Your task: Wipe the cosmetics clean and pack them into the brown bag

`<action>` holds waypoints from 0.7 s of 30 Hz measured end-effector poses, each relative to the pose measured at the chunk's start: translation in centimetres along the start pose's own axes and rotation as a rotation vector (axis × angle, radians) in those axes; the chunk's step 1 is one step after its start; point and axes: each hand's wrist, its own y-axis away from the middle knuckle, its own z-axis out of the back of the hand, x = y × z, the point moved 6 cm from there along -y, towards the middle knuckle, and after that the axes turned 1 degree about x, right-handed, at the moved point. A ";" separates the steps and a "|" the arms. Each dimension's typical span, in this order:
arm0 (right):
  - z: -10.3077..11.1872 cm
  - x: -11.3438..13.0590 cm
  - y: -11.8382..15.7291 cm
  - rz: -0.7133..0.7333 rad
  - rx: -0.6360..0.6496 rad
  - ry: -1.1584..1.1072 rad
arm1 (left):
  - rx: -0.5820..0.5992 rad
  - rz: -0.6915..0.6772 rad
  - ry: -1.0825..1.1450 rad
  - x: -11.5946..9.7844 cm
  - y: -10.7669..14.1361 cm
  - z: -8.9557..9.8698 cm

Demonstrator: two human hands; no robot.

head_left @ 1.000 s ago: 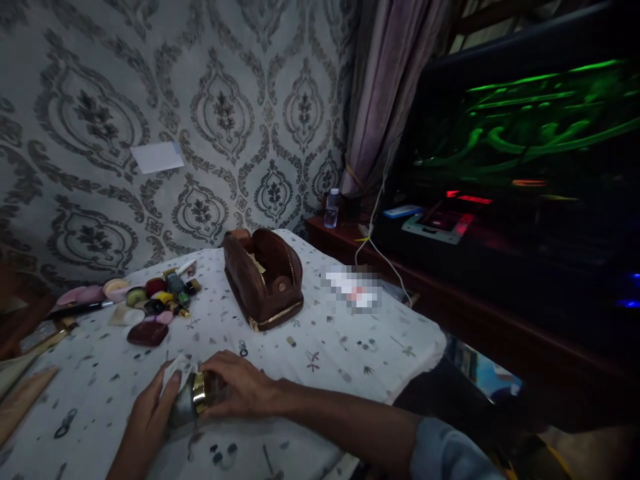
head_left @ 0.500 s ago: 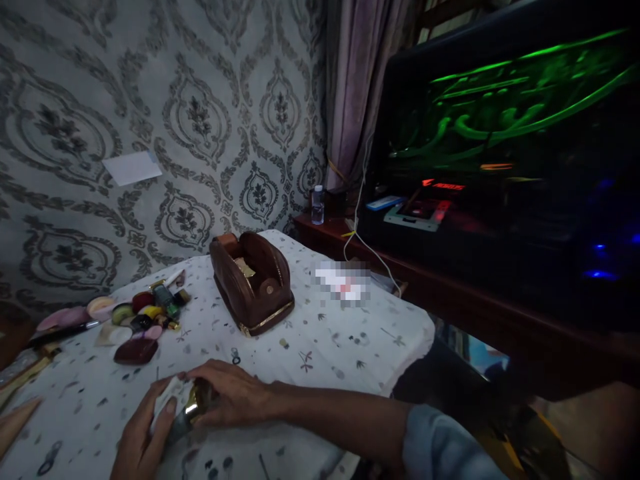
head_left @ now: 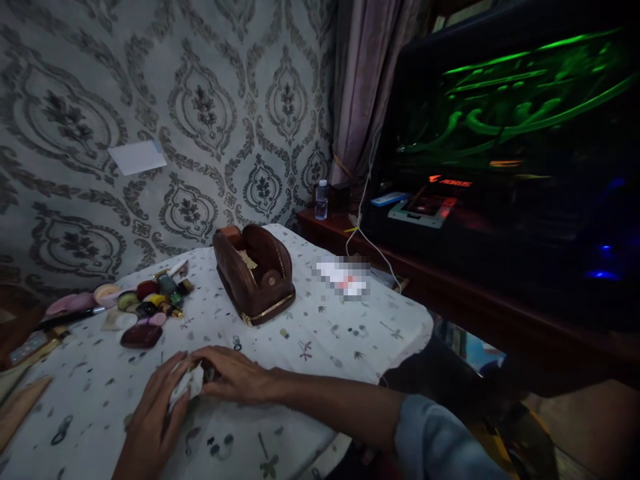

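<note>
My left hand [head_left: 157, 407] is closed around a crumpled white tissue [head_left: 189, 388] at the front of the table. Against it, my right hand [head_left: 235, 375] has its fingers curled round a small container. That container showed a shiny gold part a moment ago; the fingers and the tissue now hide most of it. Beyond my hands stands a brown leather cosmetic bag [head_left: 235, 287], unzipped, with something pale gold inside. To its left lies a dark red case [head_left: 141, 336] beside a pile of small cosmetics [head_left: 147, 309].
A white patterned cloth [head_left: 310, 380] covers the table. Right of the bag lies a blurred white item [head_left: 343, 277]. A water bottle [head_left: 321, 200] and white cable [head_left: 371, 241] are at the back, near a dark computer case [head_left: 500, 200] with green light.
Both hands have shifted slightly up and right. The container has turned or slipped behind the fingers and tissue, so its gold part no longer shows clearly. The view has moved a little.
</note>
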 end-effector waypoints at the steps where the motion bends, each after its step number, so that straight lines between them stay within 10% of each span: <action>1: 0.0 -0.1 0.0 -0.002 0.002 -0.001 | 0.006 -0.001 0.000 0.0 0.0 -0.1; 21: -0.2 -1.6 -0.5 0.023 -0.032 -0.137 | 0.014 0.165 0.128 -0.6 -1.0 1.2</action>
